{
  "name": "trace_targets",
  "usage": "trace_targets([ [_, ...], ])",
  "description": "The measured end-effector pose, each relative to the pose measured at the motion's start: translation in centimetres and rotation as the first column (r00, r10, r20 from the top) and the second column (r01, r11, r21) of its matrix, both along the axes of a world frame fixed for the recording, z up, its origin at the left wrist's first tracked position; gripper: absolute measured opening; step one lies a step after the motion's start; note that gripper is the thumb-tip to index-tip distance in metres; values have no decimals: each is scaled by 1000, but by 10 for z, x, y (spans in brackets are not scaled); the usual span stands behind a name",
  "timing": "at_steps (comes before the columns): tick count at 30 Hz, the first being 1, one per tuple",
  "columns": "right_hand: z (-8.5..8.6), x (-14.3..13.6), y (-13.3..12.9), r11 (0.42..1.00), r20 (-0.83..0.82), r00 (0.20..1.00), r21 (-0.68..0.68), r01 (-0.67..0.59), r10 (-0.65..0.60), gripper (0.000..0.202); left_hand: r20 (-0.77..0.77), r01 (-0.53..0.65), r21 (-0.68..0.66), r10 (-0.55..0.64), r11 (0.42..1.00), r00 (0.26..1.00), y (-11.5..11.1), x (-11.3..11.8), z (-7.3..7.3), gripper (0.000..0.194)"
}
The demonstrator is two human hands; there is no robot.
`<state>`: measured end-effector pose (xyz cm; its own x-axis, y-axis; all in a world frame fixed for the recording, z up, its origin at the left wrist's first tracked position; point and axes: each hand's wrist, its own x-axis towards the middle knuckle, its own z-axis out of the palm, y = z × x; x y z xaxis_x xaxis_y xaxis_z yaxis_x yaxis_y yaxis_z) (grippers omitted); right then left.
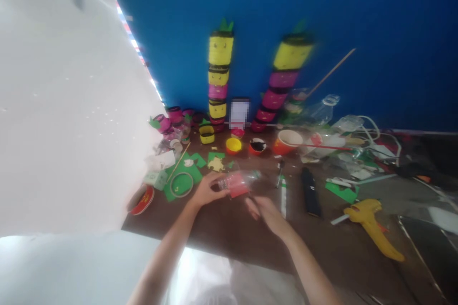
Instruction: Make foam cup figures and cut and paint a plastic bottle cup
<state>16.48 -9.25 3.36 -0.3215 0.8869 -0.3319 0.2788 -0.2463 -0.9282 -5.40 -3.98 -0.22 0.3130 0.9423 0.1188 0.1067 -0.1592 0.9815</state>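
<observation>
The clear bottle (238, 183), with a red band around it, lies on its side just above the worktop (222, 233), its neck pointing right; the other places are told from it. Farthest left of the bottle sits a red container (143, 200). Nearer to its left, a roll of tape (172, 186) lies on green sheets (189, 172), with a thin stick (179, 162) beside the roll.

The left hand (208, 189) is at the bottle's left end, its fingers curved around that end and its thumb along the near side, gripping it. Behind the bottle, slightly left, stands a tower of yellow and pink segments (218, 81); nearer behind it are a yellow cup (234, 146) and, slightly right, a cup with dark contents (257, 146).

The right hand (263, 210) is just in front of the bottle's right part, its fingers bent and close together; blur hides whether they pinch anything. Behind the bottle to the right are a leaning tower (279, 86) and a large orange-and-white cup (287, 142).

Right of the bottle come a white marker with a green tip (284, 198), a black case (310, 192) and, farthest, a yellow glue gun (374, 226).
</observation>
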Motion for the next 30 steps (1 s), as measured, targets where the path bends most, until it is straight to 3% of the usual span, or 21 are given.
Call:
trace_targets([
  [12, 1, -1, -4, 999, 82, 996, 26, 38, -40, 50, -98, -50, 160, 66, 986, 993, 3, -5, -7, 56],
  [24, -10, -1, -11, 997, 33, 997, -20, 68, -67, 51, -112, -45, 196, 68, 980, 991, 3, -4, -3, 55],
  [30, -2, 1, -6, 999, 20, 998, -14, 52, -52, 51, -174, -15, 242, 58, 970, 983, 1, -3, 6, 54],
])
